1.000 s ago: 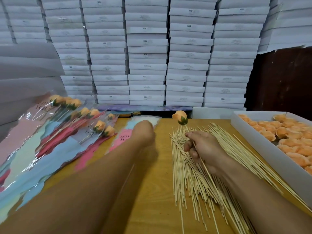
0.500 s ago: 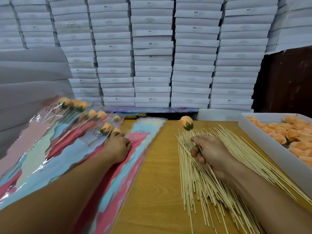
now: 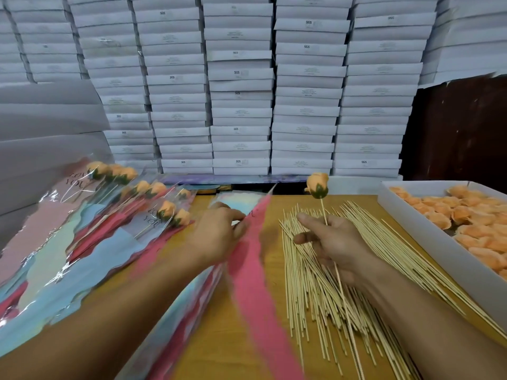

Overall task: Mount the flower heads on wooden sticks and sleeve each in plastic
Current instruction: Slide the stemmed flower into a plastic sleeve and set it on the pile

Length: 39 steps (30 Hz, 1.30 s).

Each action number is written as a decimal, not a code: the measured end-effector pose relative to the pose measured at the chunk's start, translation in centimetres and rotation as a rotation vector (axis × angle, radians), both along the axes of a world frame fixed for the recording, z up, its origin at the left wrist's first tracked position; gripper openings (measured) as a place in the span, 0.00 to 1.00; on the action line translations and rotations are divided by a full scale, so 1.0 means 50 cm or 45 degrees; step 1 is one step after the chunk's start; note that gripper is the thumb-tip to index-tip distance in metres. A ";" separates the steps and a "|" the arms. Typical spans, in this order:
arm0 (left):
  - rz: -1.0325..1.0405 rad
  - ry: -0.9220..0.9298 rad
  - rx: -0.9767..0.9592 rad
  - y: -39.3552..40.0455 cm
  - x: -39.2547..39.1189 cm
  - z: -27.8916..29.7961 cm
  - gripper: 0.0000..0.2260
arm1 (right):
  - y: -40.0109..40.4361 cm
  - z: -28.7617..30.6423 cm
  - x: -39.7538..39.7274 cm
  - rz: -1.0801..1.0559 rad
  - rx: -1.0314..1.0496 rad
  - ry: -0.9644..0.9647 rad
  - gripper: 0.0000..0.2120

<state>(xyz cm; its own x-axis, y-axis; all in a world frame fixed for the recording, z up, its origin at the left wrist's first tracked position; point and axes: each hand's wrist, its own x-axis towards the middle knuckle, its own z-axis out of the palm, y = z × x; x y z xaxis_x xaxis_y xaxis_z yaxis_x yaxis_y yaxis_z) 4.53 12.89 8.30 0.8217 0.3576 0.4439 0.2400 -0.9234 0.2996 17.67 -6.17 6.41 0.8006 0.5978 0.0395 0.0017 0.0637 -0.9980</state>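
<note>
Right hand [image 3: 333, 244] is pinching the wooden stick [image 3: 324, 212] of a mounted orange flower head [image 3: 317, 185], holding it upright over the loose stick pile [image 3: 315, 292] — kept clear so the sleeve can slide on. Left hand [image 3: 219, 231] is gripping a pink-and-blue plastic sleeve [image 3: 252, 270], lifting it off the sleeve stack [image 3: 192, 311] on the worktop [image 3: 219, 338]. Half a second ago that hand was lying flat on the stack — now the sleeve is swinging toward the flower, blurred.

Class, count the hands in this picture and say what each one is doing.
2. The left hand pinches a pink plastic sleeve above the sleeve stack. The right hand holds a stick topped with an orange flower head.
</note>
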 end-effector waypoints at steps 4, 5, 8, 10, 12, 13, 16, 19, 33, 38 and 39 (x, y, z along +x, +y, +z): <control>-0.113 -0.055 -0.089 -0.082 -0.002 -0.005 0.12 | -0.001 0.004 -0.003 -0.010 0.067 0.016 0.22; -0.128 -0.050 -0.101 -0.098 -0.004 -0.010 0.12 | -0.002 0.005 -0.003 -0.014 0.100 0.021 0.21; -0.154 -0.010 -0.126 -0.136 -0.006 -0.025 0.14 | -0.002 0.003 0.002 -0.076 0.208 0.062 0.15; -0.156 0.020 -0.146 -0.153 -0.008 -0.030 0.16 | -0.002 -0.001 0.008 -0.149 0.222 0.083 0.15; -0.124 0.048 -0.211 -0.161 -0.009 -0.030 0.22 | -0.004 -0.003 0.014 -0.165 0.204 0.111 0.16; -0.095 0.067 -0.266 -0.164 -0.010 -0.025 0.27 | -0.006 -0.003 0.016 -0.144 0.201 0.134 0.16; 0.006 0.077 -0.641 -0.160 -0.002 -0.001 0.39 | -0.007 -0.001 0.021 -0.027 0.219 0.215 0.15; 0.093 0.041 -1.164 -0.126 0.032 0.021 0.38 | -0.005 -0.002 0.025 0.074 0.198 0.277 0.13; -0.097 -0.478 -1.892 -0.084 0.089 -0.023 0.21 | -0.003 -0.015 0.033 -0.019 -0.024 0.168 0.15; -0.182 -0.489 -1.748 -0.099 0.074 -0.039 0.23 | -0.001 -0.018 0.029 -0.030 -0.115 0.129 0.20; -0.199 -0.481 -1.710 -0.101 0.073 -0.040 0.22 | -0.002 -0.017 0.028 -0.027 -0.129 0.125 0.20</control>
